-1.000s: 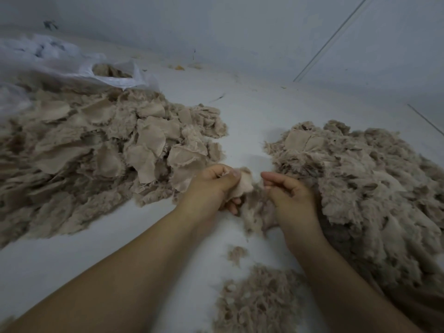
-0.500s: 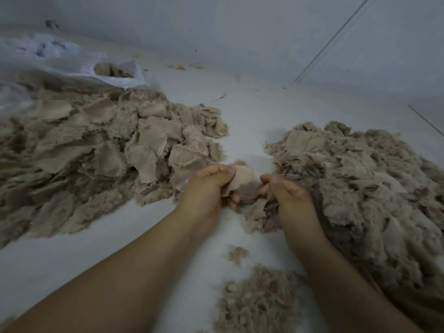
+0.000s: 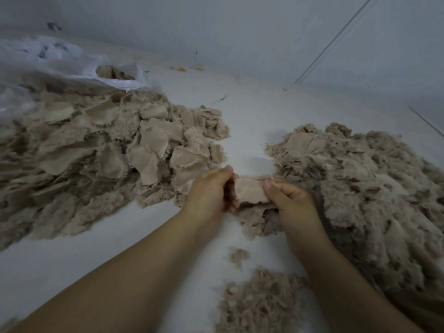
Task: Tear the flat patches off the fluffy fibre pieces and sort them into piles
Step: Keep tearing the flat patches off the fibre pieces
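Two bare hands at centre, left hand [image 3: 208,191] and right hand [image 3: 289,203] both pinching one flat beige fabric patch [image 3: 249,190], three beige fibre piles at nine o'clock [image 3: 91,150], three o'clock [image 3: 365,188], six o'clock [image 3: 259,306], one white plastic bag [image 3: 72,68] at ten o'clock.

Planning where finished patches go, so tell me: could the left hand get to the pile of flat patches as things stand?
Probably yes: the left hand sits right beside the pile of flat patches, nothing between, though it grips the patch.

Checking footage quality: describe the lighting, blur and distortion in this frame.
Head view: dim, cool, even light with no glare; the left pile smears soft toward the frame edge; wide-angle bending curves the floor's far edge; the flat patch between both hands stays fairly sharp.
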`<state>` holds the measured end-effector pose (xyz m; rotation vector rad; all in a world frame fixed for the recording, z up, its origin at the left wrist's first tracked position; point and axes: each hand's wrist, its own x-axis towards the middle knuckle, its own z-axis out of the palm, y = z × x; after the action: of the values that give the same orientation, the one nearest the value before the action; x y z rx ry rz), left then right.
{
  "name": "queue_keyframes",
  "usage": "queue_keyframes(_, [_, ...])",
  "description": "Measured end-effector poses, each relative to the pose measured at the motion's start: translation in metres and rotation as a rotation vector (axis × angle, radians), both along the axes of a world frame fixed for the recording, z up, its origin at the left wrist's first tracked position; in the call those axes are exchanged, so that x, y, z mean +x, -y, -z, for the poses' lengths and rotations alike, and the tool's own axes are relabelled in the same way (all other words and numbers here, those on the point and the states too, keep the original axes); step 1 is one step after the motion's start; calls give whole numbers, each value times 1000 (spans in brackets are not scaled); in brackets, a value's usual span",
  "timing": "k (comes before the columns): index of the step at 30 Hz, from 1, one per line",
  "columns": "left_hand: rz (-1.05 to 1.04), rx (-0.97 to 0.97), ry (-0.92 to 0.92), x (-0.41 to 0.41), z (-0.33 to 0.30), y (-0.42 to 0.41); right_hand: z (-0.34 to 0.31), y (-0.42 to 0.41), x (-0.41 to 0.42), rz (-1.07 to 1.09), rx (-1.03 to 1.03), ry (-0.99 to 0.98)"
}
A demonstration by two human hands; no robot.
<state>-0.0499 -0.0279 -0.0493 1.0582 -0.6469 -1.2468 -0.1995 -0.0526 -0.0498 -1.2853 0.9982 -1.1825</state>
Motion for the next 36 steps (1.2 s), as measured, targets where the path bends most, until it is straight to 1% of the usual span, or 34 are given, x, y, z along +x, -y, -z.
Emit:
queue_keyframes(1, [29, 3, -2, 1, -1, 0, -1, -1, 0, -18, 9, 11])
queue_keyframes(2, [79, 6, 40, 1, -1, 1, -2, -3, 0, -57, 0, 18])
queue_keyframes(4, [200, -13, 211, 0, -2, -2, -5, -6, -1, -132, -23, 26])
queue_keyframes(6, [286, -45, 328, 0, -2, -5, -7, -5, 0, -96, 6, 28])
queue_keyframes(7, [303, -45, 338, 1, -1, -6, -7, -5, 0, -50, 40, 33])
queue_keyframes(9, [311, -29, 289, 4, -1, -6, -6, -2, -1, 34, 105, 54])
queue_keyframes(11, [335, -36, 241, 9, -4, -6, -5, 0, -2, 62, 131, 63])
queue_keyframes(15, [481, -67, 293, 13, -7, -7, -3, -1, 1, 24, 35, -22])
queue_keyframes(16, [501, -72, 269, 13, -7, -6, -1, 0, 1, 36, 28, -22])
queue_keyframes(17, [476, -85, 203, 12, -8, -5, 0, 1, 1, 58, 27, -16])
queue_keyframes(20, [270, -185, -102, 12, -12, 4, -2, 3, 0, 115, 37, -18])
queue_keyframes(21, [238, -202, -166, 13, -12, 6, -1, 3, -1, 109, 37, -30])
queue_keyframes(22, [215, -185, -170, 12, -11, 8, -1, 3, -1, 102, 35, -46])
queue_keyframes(23, [195, -136, -91, 9, -8, 9, 0, 3, -1, 100, 36, -62])
queue_keyframes(24, [169, -72, 67, 5, -6, 8, 1, 3, -1, 103, 41, -66])
queue_keyframes(25, [137, -32, 274, 1, -3, 7, 2, 4, -1, 109, 51, -59])
queue_keyframes(27, [93, -39, 723, -3, 2, 7, 2, 4, 0, 105, 70, -24])
queue_keyframes(28, [119, -63, 927, -4, 3, 8, 2, 5, 0, 93, 73, -10])
queue_keyframes(29, [167, -76, 1094, -4, 3, 8, 2, 5, 0, 79, 72, -8])
queue_keyframes(30, [200, -80, 1207, -5, 2, 8, 2, 5, -1, 64, 68, -20])
queue_keyframes(31, [201, -100, 1266, -6, 1, 8, 2, 5, -1, 50, 55, -46])
queue_keyframes(32, [184, -127, 1275, -7, 0, 8, 3, 4, -1, 34, 35, -79])
queue_keyframes(33, [160, -149, 1246, -9, 0, 7, 4, 4, -1, 17, 7, -118])
queue_keyframes(34, [120, -143, 1165, -10, 1, 7, 5, 3, -1, 2, -26, -163])
queue_keyframes(36, [65, -96, 846, -10, 2, 6, 5, 2, -1, -4, -85, -250])
